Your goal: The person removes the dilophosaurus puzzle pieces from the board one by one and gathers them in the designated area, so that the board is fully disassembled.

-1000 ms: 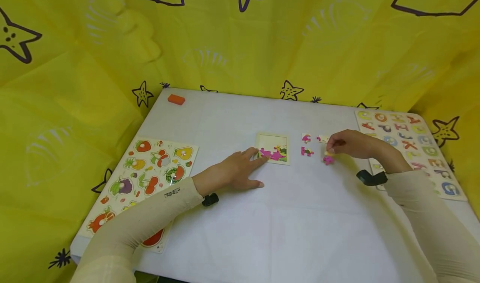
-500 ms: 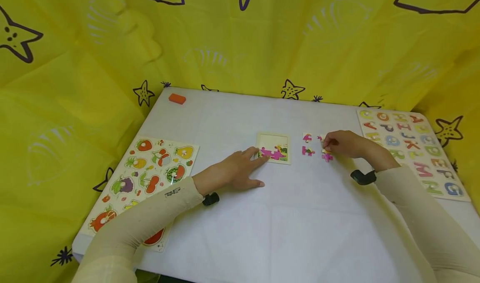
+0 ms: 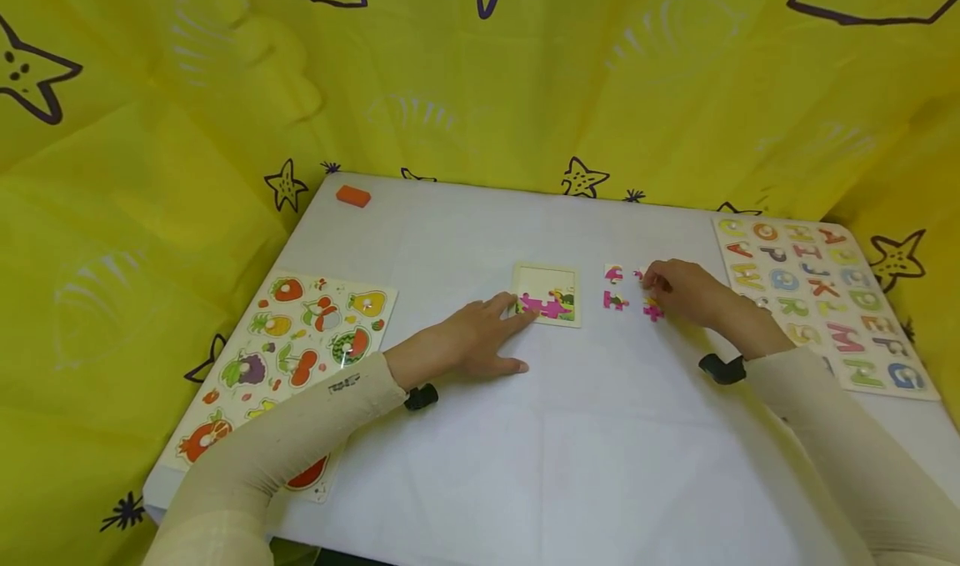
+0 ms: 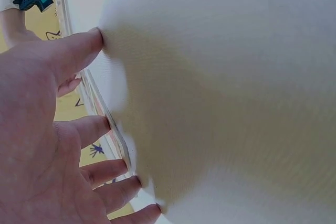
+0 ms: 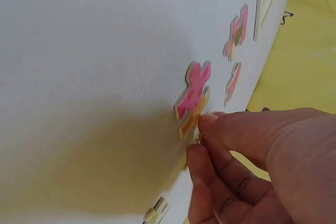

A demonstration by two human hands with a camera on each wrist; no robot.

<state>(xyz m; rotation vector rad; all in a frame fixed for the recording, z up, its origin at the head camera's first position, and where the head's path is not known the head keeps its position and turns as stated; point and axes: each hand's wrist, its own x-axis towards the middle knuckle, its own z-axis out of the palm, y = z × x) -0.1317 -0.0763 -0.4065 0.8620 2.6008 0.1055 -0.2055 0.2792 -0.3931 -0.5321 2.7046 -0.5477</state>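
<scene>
In the head view my left hand (image 3: 480, 341) rests on the table with its fingers spread. Its fingertips touch the near left side of a small square puzzle tray (image 3: 546, 274), which has pink pieces fitted along its bottom. My right hand (image 3: 690, 295) is over a group of loose jigsaw pieces right of the tray. In the right wrist view its thumb and index finger pinch the edge of a jigsaw piece (image 5: 194, 139), mostly hidden by them. Beside them lies a pink and yellow jigsaw piece (image 5: 193, 92). Two more pieces, upper (image 3: 613, 273) and lower (image 3: 616, 301), lie left of the hand.
A fruit peg board (image 3: 352, 299) lies on the left, partly under the left sleeve. On the right is an alphabet board (image 3: 847, 316). An orange block (image 3: 353, 196) sits at the far left corner. Yellow printed cloth (image 3: 480, 91) hangs behind the white table (image 3: 480, 466).
My right hand has set the pink and yellow piece down beside the others and moved slightly farther back to the upper right piece. The left hand stays put.
</scene>
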